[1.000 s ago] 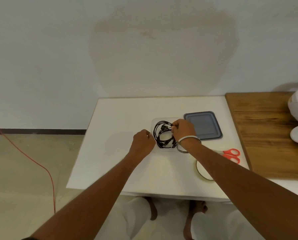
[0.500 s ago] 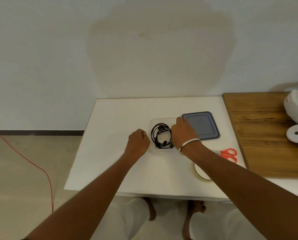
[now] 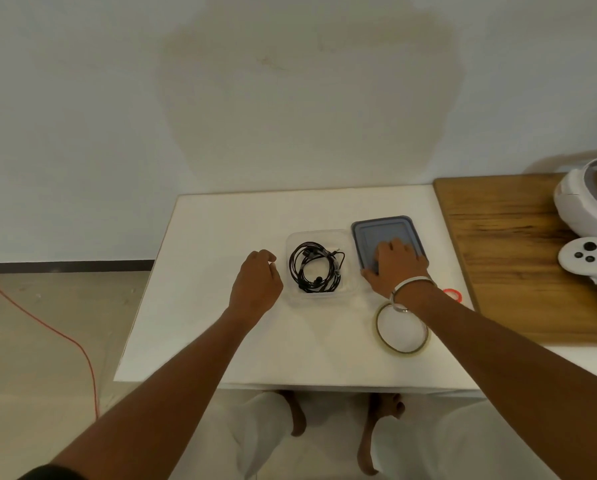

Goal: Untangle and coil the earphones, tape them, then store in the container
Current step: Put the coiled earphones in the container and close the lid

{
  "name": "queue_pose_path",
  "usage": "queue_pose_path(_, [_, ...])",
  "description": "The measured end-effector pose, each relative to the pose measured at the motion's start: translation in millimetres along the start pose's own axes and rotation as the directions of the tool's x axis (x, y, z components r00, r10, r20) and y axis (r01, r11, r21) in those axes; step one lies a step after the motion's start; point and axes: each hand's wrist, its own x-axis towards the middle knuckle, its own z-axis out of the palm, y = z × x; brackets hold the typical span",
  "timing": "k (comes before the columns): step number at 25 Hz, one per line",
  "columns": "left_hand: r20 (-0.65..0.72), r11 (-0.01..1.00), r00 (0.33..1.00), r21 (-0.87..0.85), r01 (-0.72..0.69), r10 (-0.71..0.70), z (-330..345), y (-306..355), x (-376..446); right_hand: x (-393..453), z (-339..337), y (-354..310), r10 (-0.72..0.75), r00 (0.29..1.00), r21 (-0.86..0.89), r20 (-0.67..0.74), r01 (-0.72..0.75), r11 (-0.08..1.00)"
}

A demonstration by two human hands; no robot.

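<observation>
On the white table (image 3: 220, 341) our right hand (image 3: 395, 268) lies on the grey lid (image 3: 369, 233), thumb at its near edge; whether it grips, we cannot tell. The clear container (image 3: 345, 292) holds the coiled earphones (image 3: 314, 266), long axis running away from us. Our left hand (image 3: 255, 282) hovers beside it, loosely curled, holding nothing. Our wrist hides most of the scissors (image 3: 453, 294).

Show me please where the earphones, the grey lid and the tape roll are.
earphones (image 3: 316, 267), head view: on the black coiled cable.
grey lid (image 3: 369, 233), head view: on its bare far-left part.
tape roll (image 3: 383, 344), head view: on its near-left rim.
</observation>
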Motion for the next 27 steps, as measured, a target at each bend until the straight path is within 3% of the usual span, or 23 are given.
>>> queue_pose_path(4, [-0.005, 0.993, 0.997, 0.082, -0.08, 0.081, 1.9, 2.1, -0.3, -3.3, 8.2, -3.8, -0.025, 0.997, -0.098, -0.066, 0.018, 0.995])
queue_pose_path(8, [-0.022, 0.984, 0.992, 0.138, -0.116, 0.121, 0.1, 5.7, 1.8, -4.1, 6.9, -8.9, -0.113, 0.989, -0.091, -0.094, 0.104, 0.99])
queue_pose_path(12, [-0.017, 0.983, 0.991, 0.135, -0.128, 0.131, -1.4, 9.2, 1.2, -8.6, -5.9, -13.0, -0.08, 0.975, 0.008, -0.209, 0.083, 0.997])
queue_pose_path(15, [-0.03, 0.991, 0.993, 0.075, -0.112, 0.115, 0.3, 8.5, 1.1, -7.1, -24.4, -16.5, -0.013, 0.945, 0.069, -0.326, 0.037, 0.997])
queue_pose_path(18, [-0.021, 0.992, 1.0, -0.122, 0.001, -0.003, 4.2, 9.3, 3.0, -0.5, -45.5, -18.7, 0.097, 0.899, 0.185, -0.426, -0.019, 0.983])
queue_pose_path(21, [0.043, 0.959, 0.996, -0.272, 0.082, -0.073, 4.6, 12.0, 3.2, 9.9, -59.2, -11.5, 0.251, 0.904, 0.372, -0.346, -0.113, 0.921])
queue_pose_path(25, [0.112, 0.904, 0.985, -0.393, 0.166, -0.133, 1.7, 17.2, 0.0, 21.8, -57.9, 4.1, 0.346, 0.908, 0.478, -0.238, -0.2, 0.855])
queue_pose_path(27, [0.128, 0.89, 0.981, -0.417, 0.184, -0.143, 1.2, 16.9, 0.4, 24.8, -54.0, 5.1, 0.411, 0.886, 0.661, -0.217, -0.177, 0.729])
